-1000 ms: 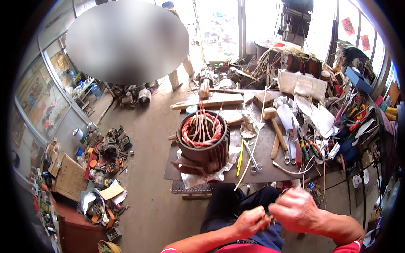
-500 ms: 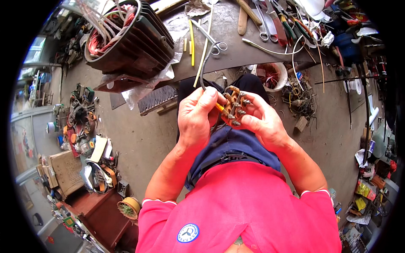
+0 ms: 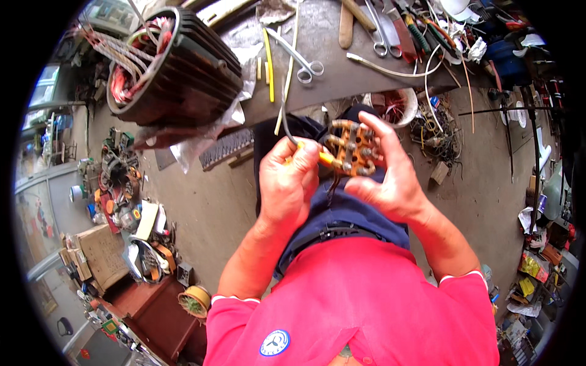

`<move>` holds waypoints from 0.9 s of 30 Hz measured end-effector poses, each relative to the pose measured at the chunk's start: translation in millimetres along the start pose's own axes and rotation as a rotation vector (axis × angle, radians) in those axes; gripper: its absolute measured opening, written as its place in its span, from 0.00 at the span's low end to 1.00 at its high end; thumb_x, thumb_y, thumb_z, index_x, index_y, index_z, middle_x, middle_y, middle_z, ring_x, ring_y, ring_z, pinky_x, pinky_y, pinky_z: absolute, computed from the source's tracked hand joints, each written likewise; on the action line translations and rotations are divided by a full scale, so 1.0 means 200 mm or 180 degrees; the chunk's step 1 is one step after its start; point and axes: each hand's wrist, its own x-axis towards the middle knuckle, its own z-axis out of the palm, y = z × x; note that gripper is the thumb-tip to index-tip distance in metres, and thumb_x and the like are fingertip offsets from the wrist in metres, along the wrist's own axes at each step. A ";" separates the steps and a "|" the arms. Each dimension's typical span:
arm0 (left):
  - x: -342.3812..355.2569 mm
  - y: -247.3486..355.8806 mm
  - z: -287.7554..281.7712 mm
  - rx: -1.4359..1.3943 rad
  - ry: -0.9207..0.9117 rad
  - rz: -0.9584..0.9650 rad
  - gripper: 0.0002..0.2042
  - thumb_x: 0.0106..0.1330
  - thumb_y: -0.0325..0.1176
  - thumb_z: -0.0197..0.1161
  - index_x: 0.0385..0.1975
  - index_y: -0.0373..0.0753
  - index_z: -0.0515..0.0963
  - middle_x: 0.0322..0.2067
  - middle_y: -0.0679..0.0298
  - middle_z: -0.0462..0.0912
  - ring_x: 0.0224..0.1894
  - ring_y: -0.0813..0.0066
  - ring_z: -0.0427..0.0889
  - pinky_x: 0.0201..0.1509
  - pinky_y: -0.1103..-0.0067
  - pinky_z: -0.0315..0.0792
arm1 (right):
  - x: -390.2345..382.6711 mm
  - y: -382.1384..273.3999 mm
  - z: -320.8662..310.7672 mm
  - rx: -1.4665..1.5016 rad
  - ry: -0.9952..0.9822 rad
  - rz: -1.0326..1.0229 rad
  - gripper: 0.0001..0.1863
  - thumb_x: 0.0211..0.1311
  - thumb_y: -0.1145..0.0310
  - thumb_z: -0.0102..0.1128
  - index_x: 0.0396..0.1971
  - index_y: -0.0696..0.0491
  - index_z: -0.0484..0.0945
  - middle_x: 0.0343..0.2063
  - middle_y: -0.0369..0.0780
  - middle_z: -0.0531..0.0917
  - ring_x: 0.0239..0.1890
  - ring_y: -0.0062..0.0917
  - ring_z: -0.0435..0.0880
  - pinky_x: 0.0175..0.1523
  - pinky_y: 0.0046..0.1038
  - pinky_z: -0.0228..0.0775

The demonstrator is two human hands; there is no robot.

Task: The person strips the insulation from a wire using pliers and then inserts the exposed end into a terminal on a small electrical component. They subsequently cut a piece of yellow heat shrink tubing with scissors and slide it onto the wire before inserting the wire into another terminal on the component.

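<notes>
My left hand [image 3: 287,177] is closed around a dark wire with a yellow sleeve [image 3: 323,155] at its end, against the lower left of an orange-brown terminal block [image 3: 351,146] with several metal studs. My right hand [image 3: 390,177] holds that block from the right, its index finger extended upward and its thumb below. Both are over my lap. A ribbed motor housing [image 3: 183,67] with red-and-white windings and loose leads stands at the table's left, on crumpled plastic. Scissors [image 3: 308,70] and a yellow sleeving tube [image 3: 270,79] lie on the dark table [image 3: 311,100].
More tools [image 3: 400,33] and white tubing [image 3: 397,72] crowd the table's right part. Under it are a bucket of red wire [image 3: 408,119] and a tangle of wire [image 3: 430,140]. Machine parts [image 3: 119,183], cardboard [image 3: 104,250] and a potted plant [image 3: 194,303] stand at left.
The view has tipped down onto my hands and lap. Since half a second ago, my right index finger has straightened upward, and the block has turned to show more of its studded face.
</notes>
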 end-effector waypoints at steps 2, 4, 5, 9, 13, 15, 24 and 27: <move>0.00 -0.02 0.03 0.0152 0.0087 -0.0109 0.06 0.74 0.33 0.62 0.38 0.37 0.78 0.21 0.69 0.76 0.14 0.90 0.59 0.15 0.86 0.51 | -0.01 0.06 0.03 -0.0498 0.0196 -0.0426 0.53 0.44 0.66 0.84 0.69 0.57 0.59 0.54 0.46 0.76 0.55 0.31 0.81 0.63 0.33 0.73; 0.01 -0.02 0.06 0.0369 -0.0037 -0.0134 0.07 0.73 0.34 0.64 0.38 0.37 0.77 0.22 0.70 0.77 0.14 0.91 0.59 0.15 0.88 0.51 | -0.02 0.12 0.03 -0.0319 0.0388 -0.0092 0.50 0.45 0.69 0.83 0.67 0.55 0.62 0.50 0.44 0.81 0.50 0.29 0.84 0.58 0.31 0.77; 0.04 -0.02 0.08 0.0629 0.0005 -0.0102 0.07 0.73 0.35 0.64 0.39 0.37 0.77 0.21 0.71 0.75 0.14 0.91 0.60 0.16 0.88 0.51 | -0.03 0.12 0.00 -0.0396 0.0544 -0.0088 0.45 0.47 0.71 0.82 0.64 0.55 0.63 0.48 0.43 0.84 0.48 0.28 0.86 0.55 0.29 0.79; 0.28 0.03 0.09 0.1674 0.0050 0.0650 0.10 0.75 0.37 0.61 0.39 0.36 0.78 0.21 0.73 0.71 0.19 0.89 0.64 0.20 0.86 0.57 | -0.06 0.08 -0.18 -0.0179 0.1185 0.0106 0.39 0.52 0.76 0.77 0.61 0.54 0.64 0.48 0.40 0.83 0.47 0.25 0.85 0.56 0.30 0.78; 0.75 0.10 0.16 0.3862 0.0168 0.2128 0.12 0.72 0.39 0.61 0.40 0.35 0.80 0.24 0.62 0.80 0.28 0.64 0.80 0.35 0.72 0.73 | -0.14 0.10 -0.32 -0.0736 0.1336 0.0439 0.38 0.49 0.74 0.79 0.60 0.54 0.66 0.48 0.40 0.83 0.45 0.23 0.85 0.55 0.29 0.78; 0.99 0.09 0.18 0.4840 0.0365 0.2342 0.13 0.71 0.41 0.60 0.44 0.39 0.82 0.33 0.55 0.85 0.38 0.51 0.83 0.45 0.65 0.76 | -0.18 0.06 -0.34 -0.1011 0.1275 0.0594 0.38 0.47 0.71 0.80 0.58 0.55 0.68 0.47 0.42 0.83 0.45 0.26 0.86 0.53 0.30 0.78; 0.61 0.04 0.22 0.4364 -0.0986 0.4696 0.17 0.60 0.29 0.67 0.49 0.36 0.80 0.51 0.53 0.80 0.54 0.54 0.79 0.63 0.58 0.69 | -0.22 0.02 -0.38 -0.2028 0.1108 0.0388 0.39 0.43 0.55 0.83 0.53 0.54 0.71 0.40 0.48 0.84 0.45 0.46 0.83 0.52 0.43 0.74; 0.29 0.03 0.26 0.4744 -0.2080 0.4306 0.18 0.57 0.33 0.70 0.47 0.38 0.80 0.46 0.57 0.81 0.52 0.58 0.82 0.64 0.59 0.70 | -0.17 0.01 -0.37 -0.1863 0.0817 0.0182 0.38 0.42 0.50 0.83 0.49 0.55 0.74 0.37 0.49 0.84 0.40 0.45 0.85 0.47 0.41 0.76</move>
